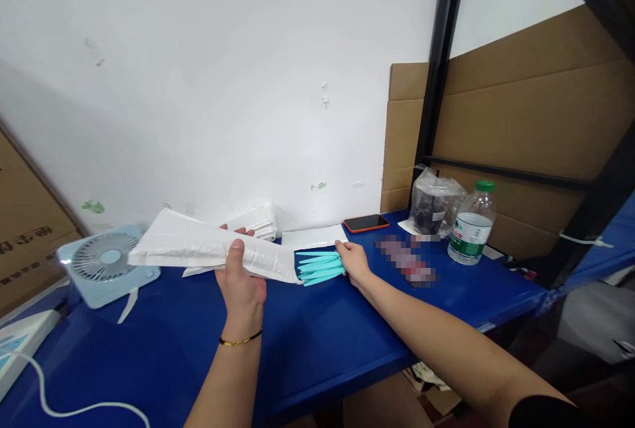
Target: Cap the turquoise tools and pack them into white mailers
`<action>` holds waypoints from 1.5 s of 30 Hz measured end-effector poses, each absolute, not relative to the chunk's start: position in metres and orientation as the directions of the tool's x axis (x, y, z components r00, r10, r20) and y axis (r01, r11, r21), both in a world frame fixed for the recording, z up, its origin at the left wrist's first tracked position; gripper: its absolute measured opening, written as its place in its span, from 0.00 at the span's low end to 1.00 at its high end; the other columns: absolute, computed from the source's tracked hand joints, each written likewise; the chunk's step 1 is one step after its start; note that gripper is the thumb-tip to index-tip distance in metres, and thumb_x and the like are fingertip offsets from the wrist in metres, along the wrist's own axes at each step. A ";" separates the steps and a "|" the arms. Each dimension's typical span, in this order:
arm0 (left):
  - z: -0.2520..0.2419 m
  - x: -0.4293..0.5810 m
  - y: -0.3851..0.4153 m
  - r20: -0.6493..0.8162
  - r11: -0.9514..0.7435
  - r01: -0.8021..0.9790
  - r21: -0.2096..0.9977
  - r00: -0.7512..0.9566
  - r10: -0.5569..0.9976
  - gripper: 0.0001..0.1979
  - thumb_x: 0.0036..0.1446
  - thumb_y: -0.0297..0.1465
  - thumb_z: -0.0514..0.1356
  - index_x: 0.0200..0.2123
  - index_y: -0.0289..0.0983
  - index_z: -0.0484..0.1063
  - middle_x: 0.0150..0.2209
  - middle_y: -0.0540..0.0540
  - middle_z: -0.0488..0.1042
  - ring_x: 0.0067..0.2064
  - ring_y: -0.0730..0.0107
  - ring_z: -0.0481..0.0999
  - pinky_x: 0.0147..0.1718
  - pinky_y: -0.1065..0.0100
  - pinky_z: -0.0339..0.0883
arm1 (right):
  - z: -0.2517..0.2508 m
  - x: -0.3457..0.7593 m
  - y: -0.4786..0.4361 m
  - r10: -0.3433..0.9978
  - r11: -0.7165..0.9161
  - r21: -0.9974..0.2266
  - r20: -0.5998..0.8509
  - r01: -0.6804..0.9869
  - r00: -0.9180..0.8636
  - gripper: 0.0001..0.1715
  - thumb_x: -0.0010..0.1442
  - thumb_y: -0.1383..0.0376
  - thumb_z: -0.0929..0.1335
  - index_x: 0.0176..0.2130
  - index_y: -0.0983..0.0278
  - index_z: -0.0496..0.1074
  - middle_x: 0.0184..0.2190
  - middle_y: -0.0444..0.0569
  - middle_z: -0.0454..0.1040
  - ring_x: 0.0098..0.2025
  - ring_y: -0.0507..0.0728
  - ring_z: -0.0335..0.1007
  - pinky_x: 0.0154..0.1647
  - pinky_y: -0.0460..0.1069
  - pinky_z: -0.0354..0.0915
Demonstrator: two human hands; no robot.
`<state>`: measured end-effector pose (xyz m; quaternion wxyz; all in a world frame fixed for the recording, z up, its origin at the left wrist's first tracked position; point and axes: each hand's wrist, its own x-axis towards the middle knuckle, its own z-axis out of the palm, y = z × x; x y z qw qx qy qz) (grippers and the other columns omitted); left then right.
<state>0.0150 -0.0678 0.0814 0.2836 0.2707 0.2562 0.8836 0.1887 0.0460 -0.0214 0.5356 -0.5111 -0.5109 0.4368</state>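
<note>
two bare hands work above a blue counter (307, 342). the left grip (241, 282) is closed around a white padded envelope (188, 246), thumb flat on its near face and some fingertips showing over its top edge. the envelope is raised, lying crosswise, with its broad end out to the left of this grip and its narrower end to the right. the right grip (354, 261) pinches a bundle of slim teal sticks (320, 266) by their right-hand ends, thumb and fingers pressed together. the sticks stretch left from this grip, slightly fanned, their thin tips right at the envelope's narrower end; whether any tip sits inside cannot be told.

beyond the left grip is a stack of white packets (262, 221), and off to its left a pale blue fan (106, 259). beyond the right grip lie a flat white packet (312, 237) and an orange-edged phone (367, 223); well to its right stands a water bottle (469, 236) with a green cap.

as a matter of handling, the left grip would do best with a light hold, since squeezing could flatten the envelope. the right grip should gather the fanned sticks into one tight row, in line with the envelope, and move them gently; a splayed tip might snag the edge or slip loose.
</note>
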 end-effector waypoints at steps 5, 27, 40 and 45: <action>0.085 0.008 -0.073 0.361 -0.715 -0.356 0.602 -0.677 0.641 0.19 0.50 0.32 0.60 0.47 0.45 0.67 0.42 0.50 0.71 0.44 0.69 0.73 0.46 0.63 0.68 | -0.023 0.206 0.045 0.943 0.295 -0.897 0.330 0.331 0.054 0.21 0.52 0.55 0.65 0.16 0.63 0.61 0.16 0.43 0.59 0.24 0.53 0.58 0.28 0.46 0.55; 0.051 0.024 -0.046 -0.076 -0.269 -0.858 0.437 -0.333 0.940 0.10 0.49 0.33 0.57 0.35 0.36 0.69 0.37 0.45 0.74 0.44 0.60 0.73 0.45 0.55 0.68 | 0.034 0.201 0.025 0.317 0.942 -0.226 0.846 0.250 -0.430 0.19 0.55 0.72 0.63 0.44 0.55 0.73 0.46 0.50 0.68 0.51 0.58 0.62 0.50 0.55 0.61; 0.007 0.002 -0.019 0.148 -0.363 -0.140 0.921 -0.739 0.658 0.30 0.33 0.15 0.65 0.41 0.42 0.68 0.44 0.50 0.66 0.54 0.69 0.63 0.59 0.64 0.47 | -0.029 0.239 0.117 0.751 0.657 -0.496 0.497 0.568 -0.435 0.22 0.51 0.75 0.63 0.43 0.59 0.75 0.52 0.52 0.66 0.53 0.61 0.61 0.54 0.55 0.56; 0.004 0.008 -0.017 0.324 -0.284 0.180 0.942 -0.257 0.910 0.15 0.36 0.19 0.64 0.30 0.39 0.74 0.41 0.45 0.73 0.56 0.59 0.63 0.60 0.60 0.45 | -0.028 0.249 0.119 0.800 0.600 -0.570 0.446 0.561 -0.402 0.33 0.46 0.81 0.60 0.48 0.60 0.72 0.52 0.51 0.67 0.54 0.59 0.61 0.57 0.53 0.54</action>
